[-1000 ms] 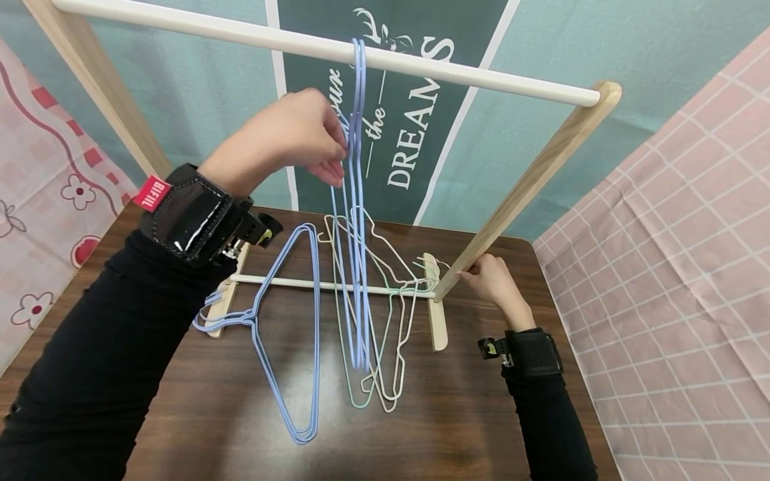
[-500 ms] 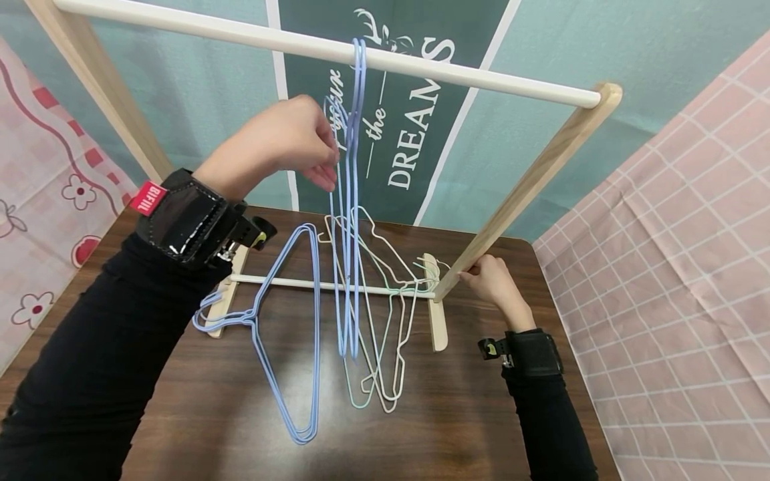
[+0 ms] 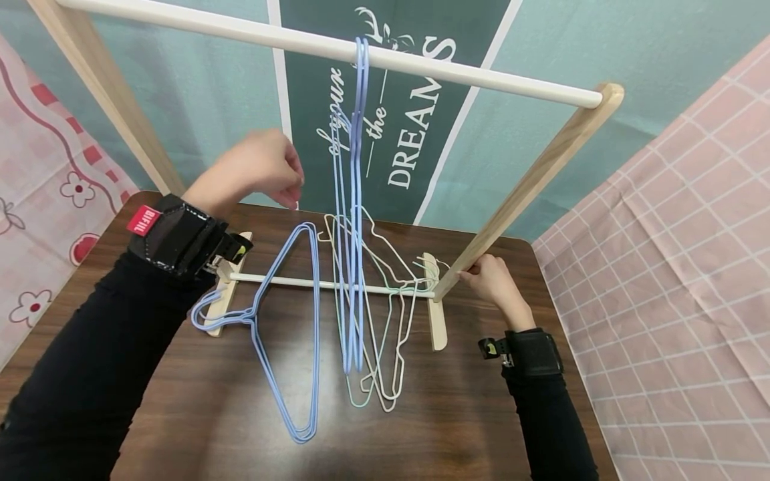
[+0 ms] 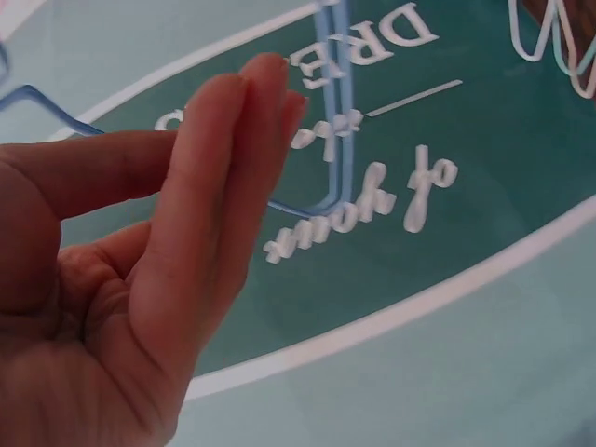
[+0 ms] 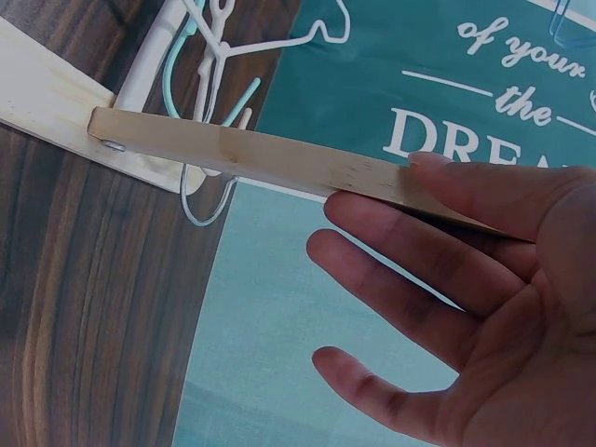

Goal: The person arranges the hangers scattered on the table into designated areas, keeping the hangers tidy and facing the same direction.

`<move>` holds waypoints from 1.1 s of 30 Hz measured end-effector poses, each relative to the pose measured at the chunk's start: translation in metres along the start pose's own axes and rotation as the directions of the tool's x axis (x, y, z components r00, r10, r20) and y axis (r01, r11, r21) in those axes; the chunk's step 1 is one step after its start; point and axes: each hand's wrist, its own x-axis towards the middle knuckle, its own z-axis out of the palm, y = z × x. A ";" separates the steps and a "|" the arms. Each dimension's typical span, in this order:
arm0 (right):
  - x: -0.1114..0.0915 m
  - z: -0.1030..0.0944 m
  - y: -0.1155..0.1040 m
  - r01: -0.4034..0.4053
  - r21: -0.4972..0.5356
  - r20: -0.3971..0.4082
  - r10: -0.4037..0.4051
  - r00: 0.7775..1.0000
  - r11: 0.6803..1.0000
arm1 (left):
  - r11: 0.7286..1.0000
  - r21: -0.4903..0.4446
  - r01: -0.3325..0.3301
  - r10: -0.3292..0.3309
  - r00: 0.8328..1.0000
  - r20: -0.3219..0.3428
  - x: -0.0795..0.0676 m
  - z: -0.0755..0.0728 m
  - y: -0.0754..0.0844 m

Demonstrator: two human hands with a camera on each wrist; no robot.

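Observation:
Left of the blue hangers (image 3: 359,87) hanging from the rack's white top rod (image 3: 240,28), my left hand (image 3: 261,164) is in the air, apart from them. In the left wrist view its fingers (image 4: 191,205) are mostly straight, thumb towards them, with nothing held; a blue hanger shows behind. My right hand (image 3: 494,286) holds the lower part of the rack's right wooden post (image 3: 529,190), thumb and forefinger on either side. The right wrist view shows the remaining fingers (image 5: 391,289) spread beside the post (image 5: 223,144).
A stack of blue hangers (image 3: 316,300) lies at the left, across the lower rod (image 3: 289,282). White and mint hangers (image 3: 401,361) lie by the rack's right foot (image 3: 438,324) on the brown table (image 3: 469,414). Cloth backdrops (image 3: 674,267) stand around.
My left hand has let go of the hanging blue hangers and moved left and down, away from them. They have swung slightly. My right hand has stayed on the post.

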 end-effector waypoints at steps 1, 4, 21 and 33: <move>0.000 0.000 0.000 0.000 -0.001 -0.001 0.000 1.000 1.000 | 1.000 -0.006 0.002 -0.002 1.000 0.000 0.001 0.001 -0.005; -0.001 0.000 0.001 0.001 -0.002 -0.005 -0.001 1.000 1.000 | 0.999 -0.032 0.016 -0.015 1.000 0.005 0.005 0.002 -0.019; 0.000 0.002 0.001 0.005 0.001 -0.014 -0.005 1.000 1.000 | 0.993 0.001 0.115 -0.115 0.993 0.021 0.011 0.041 -0.109; -0.001 0.002 0.001 0.011 0.001 -0.017 -0.011 1.000 1.000 | 0.991 0.073 0.116 -0.119 0.992 0.033 0.008 0.076 -0.151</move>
